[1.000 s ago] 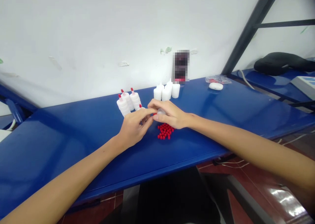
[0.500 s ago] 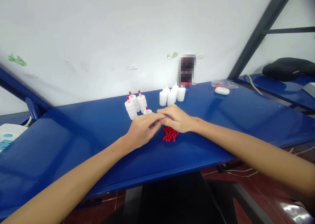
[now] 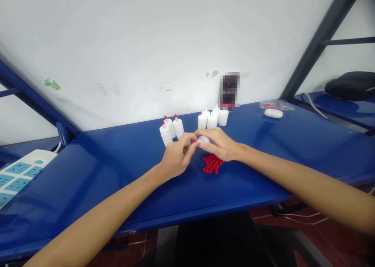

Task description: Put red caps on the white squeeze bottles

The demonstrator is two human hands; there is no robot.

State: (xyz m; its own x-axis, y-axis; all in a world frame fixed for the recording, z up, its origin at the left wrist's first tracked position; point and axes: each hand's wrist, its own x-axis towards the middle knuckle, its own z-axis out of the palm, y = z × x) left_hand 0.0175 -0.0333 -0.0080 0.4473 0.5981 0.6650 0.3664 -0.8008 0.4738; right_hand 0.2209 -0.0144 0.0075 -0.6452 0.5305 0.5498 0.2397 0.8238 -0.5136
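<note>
The head view shows the left hand [image 3: 177, 156] with thumb and forefinger pinched on a red cap [image 3: 194, 141] at the tip of a white bottle [image 3: 203, 140]. The right hand [image 3: 219, 144] has its fingers curled around that bottle, which lies tilted between both hands above the blue table [image 3: 117, 163], roughly midway between its front and rear edges. Loose red caps [image 3: 212, 164] lie nearer the front edge. Red-capped bottles [image 3: 177, 126] and uncapped bottles [image 3: 212, 119] stand toward the rear edge.
</note>
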